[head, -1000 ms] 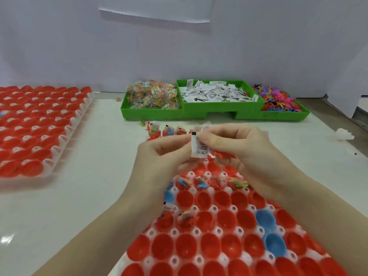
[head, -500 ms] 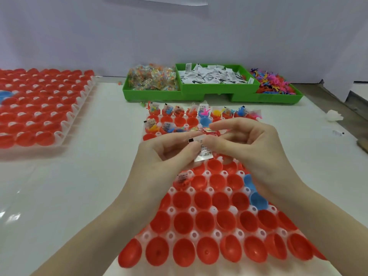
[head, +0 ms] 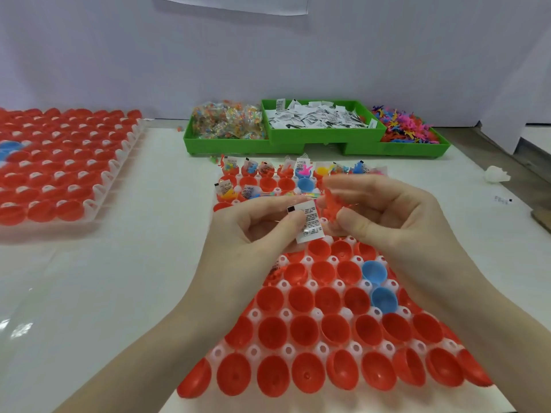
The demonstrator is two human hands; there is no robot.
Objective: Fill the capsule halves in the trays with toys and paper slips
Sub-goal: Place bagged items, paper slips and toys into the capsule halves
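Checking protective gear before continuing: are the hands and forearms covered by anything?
No. The left hand and right hand are bare, without gloves, rings or watches. Both forearms are bare as far as the frame shows; no sleeves are visible. Fingers have short, unpainted nails.

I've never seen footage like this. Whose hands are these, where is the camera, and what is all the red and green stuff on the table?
No machine here: a person works with bare hands, filmed by a camera worn on the head, looking down. The left hand pinches a printed paper slip; the right hand holds a small orange toy. Below them lies a white tray of red capsule halves, a few blue; the far rows already hold toys and slips. Behind, a green bin holds bagged toys, slips and loose colourful toys. A second tray of red halves sits at left.
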